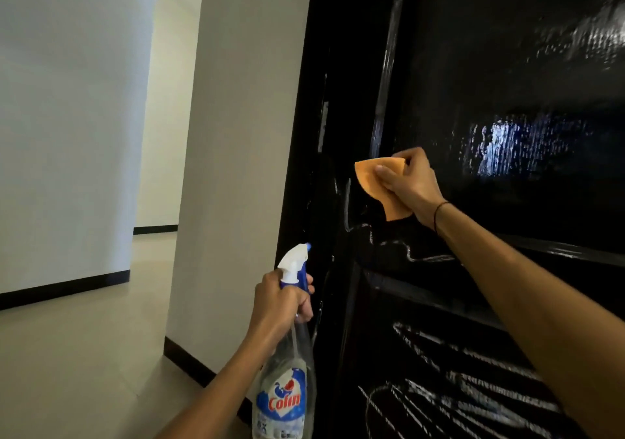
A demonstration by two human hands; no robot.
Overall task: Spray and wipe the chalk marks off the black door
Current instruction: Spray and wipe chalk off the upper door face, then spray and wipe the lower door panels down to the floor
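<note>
White walls (67, 117) fill the nine o'clock side. At six o'clock, one left hand (280, 303) curls round the neck of one clear spray bottle (287, 371) labelled "Colin". At centre, one right hand (409, 181) pinches one orange cloth (372, 178) against the glossy black door (490, 66). Chalk marks (473, 388) remain at five o'clock.

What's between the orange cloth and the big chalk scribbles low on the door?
In the head view, below the orange cloth, a thin wavy chalk line crosses the black door, then a raised rail, then the big chalk scribbles.
</note>
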